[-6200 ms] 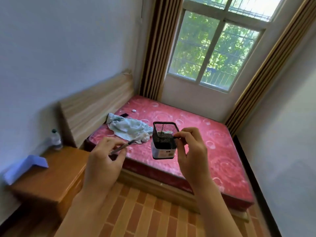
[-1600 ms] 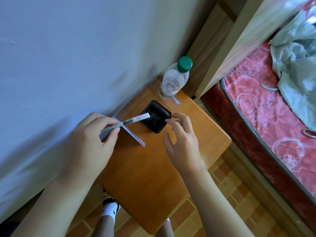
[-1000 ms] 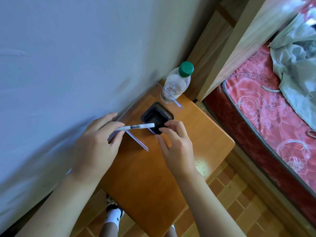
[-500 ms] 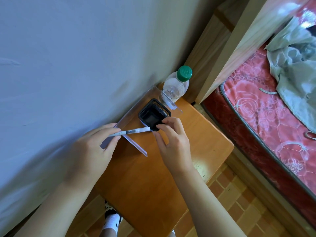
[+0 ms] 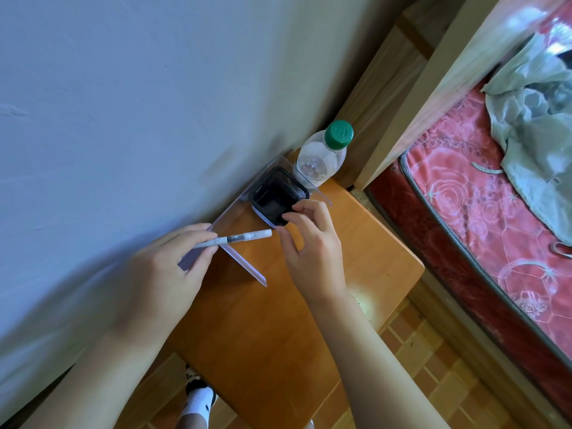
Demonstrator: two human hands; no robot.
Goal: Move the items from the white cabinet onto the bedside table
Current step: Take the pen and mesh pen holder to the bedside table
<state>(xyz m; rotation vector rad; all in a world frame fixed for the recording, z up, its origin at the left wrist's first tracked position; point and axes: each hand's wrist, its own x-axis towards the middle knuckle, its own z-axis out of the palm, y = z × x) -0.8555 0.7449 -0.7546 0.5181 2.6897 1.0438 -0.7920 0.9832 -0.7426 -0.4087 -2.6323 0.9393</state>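
Hands, two, were over one wooden bedside table (image 5: 288,329), seen from above. Left hand (image 5: 164,274) pinched one white pen (image 5: 235,238) between thumb and fingers; the pen lay nearly level, its cap end pointing right toward the other hand. Right hand (image 5: 312,252) had its fingertips (image 5: 286,216) curled on the near rim of one black mesh cup (image 5: 277,196), thumb below, grasping that edge. The cup stood on the table at its far left corner, close by the wall (image 5: 123,103), mouth up; nothing could be made out in its dark inside. One clear acrylic stand (image 5: 244,263) sat on the table against the wall, the cup within its angle; one of its edges ran out toward the near right, passing under the pen. One clear bottle (image 5: 320,159) with a green cap (image 5: 340,134) stood upright just beyond the cup, at the far corner, touching or all but touching the stand; I could not tell which. To the right, one bed with a red flowered mattress (image 5: 483,218), and one pale green cloth (image 5: 538,144) crumpled on it at far right. A wooden headboard (image 5: 439,75) rose between bottle and mattress. Tiled floor (image 5: 427,366) showed near right. One foot in a white sock (image 5: 198,404) showed below the table's near edge.
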